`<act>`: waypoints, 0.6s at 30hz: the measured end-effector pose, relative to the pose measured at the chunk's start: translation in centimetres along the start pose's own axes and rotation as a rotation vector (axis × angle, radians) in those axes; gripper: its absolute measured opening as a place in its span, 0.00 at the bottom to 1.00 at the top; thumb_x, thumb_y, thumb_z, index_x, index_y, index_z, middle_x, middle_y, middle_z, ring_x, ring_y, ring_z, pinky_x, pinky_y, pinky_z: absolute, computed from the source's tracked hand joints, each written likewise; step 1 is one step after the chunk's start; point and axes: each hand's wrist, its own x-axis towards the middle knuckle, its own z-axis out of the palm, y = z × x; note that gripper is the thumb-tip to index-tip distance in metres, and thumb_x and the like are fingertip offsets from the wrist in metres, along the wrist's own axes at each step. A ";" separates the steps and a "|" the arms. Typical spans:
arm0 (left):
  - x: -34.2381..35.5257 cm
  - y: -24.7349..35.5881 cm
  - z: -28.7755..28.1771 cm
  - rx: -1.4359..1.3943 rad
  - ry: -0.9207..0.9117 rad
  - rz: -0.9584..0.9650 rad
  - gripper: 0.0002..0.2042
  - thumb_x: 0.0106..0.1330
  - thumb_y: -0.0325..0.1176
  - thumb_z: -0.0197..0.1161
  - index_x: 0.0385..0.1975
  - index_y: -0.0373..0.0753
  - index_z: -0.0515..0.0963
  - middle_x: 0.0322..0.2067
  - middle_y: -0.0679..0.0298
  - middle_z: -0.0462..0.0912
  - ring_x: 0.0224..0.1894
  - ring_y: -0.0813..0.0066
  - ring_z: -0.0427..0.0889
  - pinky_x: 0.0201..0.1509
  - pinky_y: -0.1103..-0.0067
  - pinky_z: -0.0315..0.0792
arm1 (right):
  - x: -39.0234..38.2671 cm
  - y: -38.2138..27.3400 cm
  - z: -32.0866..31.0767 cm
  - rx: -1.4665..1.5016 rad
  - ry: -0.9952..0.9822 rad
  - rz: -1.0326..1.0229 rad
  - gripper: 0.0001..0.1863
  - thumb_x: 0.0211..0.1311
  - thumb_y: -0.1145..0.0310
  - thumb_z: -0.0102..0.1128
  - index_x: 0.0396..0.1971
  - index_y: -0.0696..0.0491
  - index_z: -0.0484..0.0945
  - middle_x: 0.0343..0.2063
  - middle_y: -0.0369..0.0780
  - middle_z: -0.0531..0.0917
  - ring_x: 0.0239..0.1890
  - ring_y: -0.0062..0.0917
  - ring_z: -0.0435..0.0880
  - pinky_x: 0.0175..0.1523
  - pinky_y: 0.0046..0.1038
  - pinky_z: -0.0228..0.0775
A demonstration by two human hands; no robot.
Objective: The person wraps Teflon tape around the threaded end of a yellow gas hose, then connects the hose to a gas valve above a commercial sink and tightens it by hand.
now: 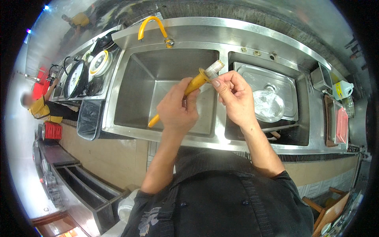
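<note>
Over the left sink basin (166,63), my left hand (179,104) is closed around a yellow tube (196,83). The tube slants up to the right, with its lower end showing below my fist. Near its top is a yellow collar, and beyond that the end is wrapped in whitish, tape-like material (214,68). My right hand (235,96) is closed in a pinch beside the wrapped end, thumb against its edge. Whatever lies between those fingertips is too small to make out.
A yellow gooseneck faucet (153,24) rises behind the left basin. In the right basin are a metal tray (286,77) and a round metal lid (269,106). Pans and plates (98,63) crowd the left counter, near a person in yellow (45,108). A black-lined bin (90,118) stands below.
</note>
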 end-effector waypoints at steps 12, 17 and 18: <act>3.4 -3.9 -3.8 -1.046 -0.782 -0.609 0.20 0.78 0.39 0.71 0.61 0.32 0.84 0.37 0.65 0.88 0.31 0.79 0.81 0.37 0.83 0.75 | 1.4 -0.9 -1.4 0.126 -0.286 -0.091 0.18 0.75 0.67 0.73 0.60 0.55 0.87 0.26 0.23 0.77 0.26 0.08 0.69 0.33 0.15 0.61; 4.1 -4.8 -0.7 -0.830 -0.636 -0.423 0.29 0.71 0.37 0.78 0.70 0.36 0.77 0.52 0.63 0.86 0.55 0.71 0.85 0.61 0.74 0.79 | 1.6 -0.3 -0.1 -0.145 -0.045 -0.171 0.15 0.75 0.70 0.72 0.57 0.57 0.88 0.24 0.23 0.77 0.27 0.06 0.69 0.33 0.15 0.60; 3.2 -4.4 0.0 -0.792 -0.547 -0.281 0.33 0.68 0.36 0.79 0.72 0.38 0.74 0.57 0.62 0.85 0.59 0.70 0.84 0.64 0.73 0.78 | 1.5 -0.4 0.1 -0.134 -0.013 -0.186 0.14 0.75 0.70 0.72 0.56 0.57 0.88 0.24 0.23 0.76 0.27 0.06 0.68 0.33 0.15 0.60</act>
